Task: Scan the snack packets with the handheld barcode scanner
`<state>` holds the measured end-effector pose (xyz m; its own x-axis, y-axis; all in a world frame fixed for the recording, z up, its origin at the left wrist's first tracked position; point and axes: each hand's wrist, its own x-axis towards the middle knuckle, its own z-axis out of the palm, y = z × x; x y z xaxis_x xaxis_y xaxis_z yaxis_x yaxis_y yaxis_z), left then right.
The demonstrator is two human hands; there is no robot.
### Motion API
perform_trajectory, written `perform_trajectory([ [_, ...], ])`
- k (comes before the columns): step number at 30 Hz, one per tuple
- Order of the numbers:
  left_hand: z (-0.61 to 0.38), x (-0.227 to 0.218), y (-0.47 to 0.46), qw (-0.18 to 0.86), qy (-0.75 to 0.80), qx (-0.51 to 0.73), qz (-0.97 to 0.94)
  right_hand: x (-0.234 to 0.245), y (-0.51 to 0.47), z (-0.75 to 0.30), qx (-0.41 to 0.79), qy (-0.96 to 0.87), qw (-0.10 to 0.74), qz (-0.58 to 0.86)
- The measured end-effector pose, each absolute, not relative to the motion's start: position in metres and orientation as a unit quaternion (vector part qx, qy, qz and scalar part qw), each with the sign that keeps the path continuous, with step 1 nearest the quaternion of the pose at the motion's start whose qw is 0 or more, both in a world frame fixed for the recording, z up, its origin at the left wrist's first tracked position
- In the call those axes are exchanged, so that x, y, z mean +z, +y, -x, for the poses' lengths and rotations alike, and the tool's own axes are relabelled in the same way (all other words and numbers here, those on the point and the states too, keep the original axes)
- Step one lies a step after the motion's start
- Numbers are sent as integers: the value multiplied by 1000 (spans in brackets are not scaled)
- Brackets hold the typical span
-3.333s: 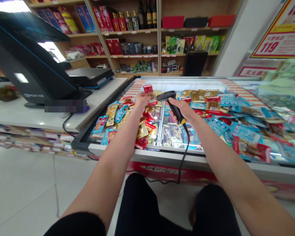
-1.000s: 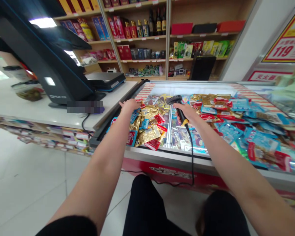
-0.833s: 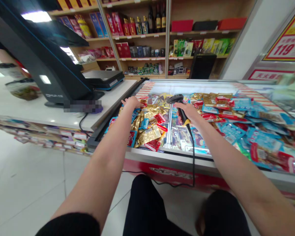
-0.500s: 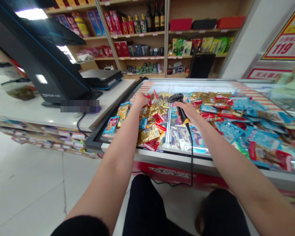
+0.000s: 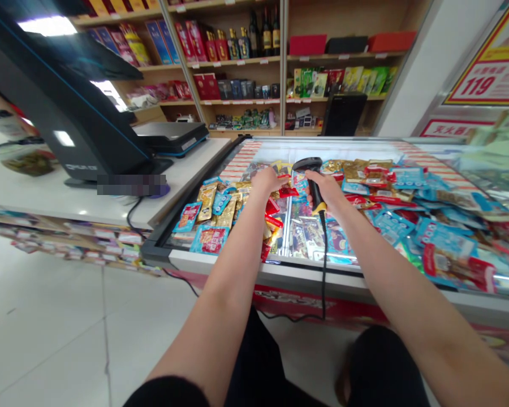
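My right hand (image 5: 326, 187) is wrapped round the grip of a black barcode scanner (image 5: 307, 164), its head tilted toward the left and a cable hanging from its yellow-ringed base. Just left of the scanner, my left hand (image 5: 268, 182) pinches a red snack packet (image 5: 287, 191) over the glass-topped chest. Part of that packet is hidden by my fingers. Under my left forearm lies a loose pile of gold, red and blue snack packets (image 5: 210, 238). A larger heap of blue, red and gold packets (image 5: 401, 226) spreads to the right of my right hand.
A white counter (image 5: 195, 169) on the left carries a black point-of-sale stand (image 5: 97, 130) and a flat scale (image 5: 173, 135). Shelves with bottles and boxes (image 5: 241, 62) stand behind the chest. The scanner's black cable (image 5: 324, 265) hangs over the chest's front edge.
My left hand has moved right with the red packet, close to the scanner head. The right hand keeps its hold on the scanner. The whole view has shifted slightly.
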<state>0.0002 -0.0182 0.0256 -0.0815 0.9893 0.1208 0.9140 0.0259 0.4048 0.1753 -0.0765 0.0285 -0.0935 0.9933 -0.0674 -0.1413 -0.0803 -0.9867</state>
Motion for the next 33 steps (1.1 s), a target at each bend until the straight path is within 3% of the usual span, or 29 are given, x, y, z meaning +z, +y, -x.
perform_trajectory([
  [2,-13,20,-22,53,721,146,-675,29,-76,-176,576,-463,495,456],
  [7,-32,9,-31,-27,709,163,-685,30,-78,-176,570,-462,499,460],
  [23,-29,17,-36,-2,639,112,-761,34,-81,-178,572,-443,526,446],
  [30,-27,14,-30,17,636,128,-761,31,-79,-180,569,-449,529,442],
  [33,-24,16,-25,31,653,192,-732,32,-80,-180,571,-448,527,442],
])
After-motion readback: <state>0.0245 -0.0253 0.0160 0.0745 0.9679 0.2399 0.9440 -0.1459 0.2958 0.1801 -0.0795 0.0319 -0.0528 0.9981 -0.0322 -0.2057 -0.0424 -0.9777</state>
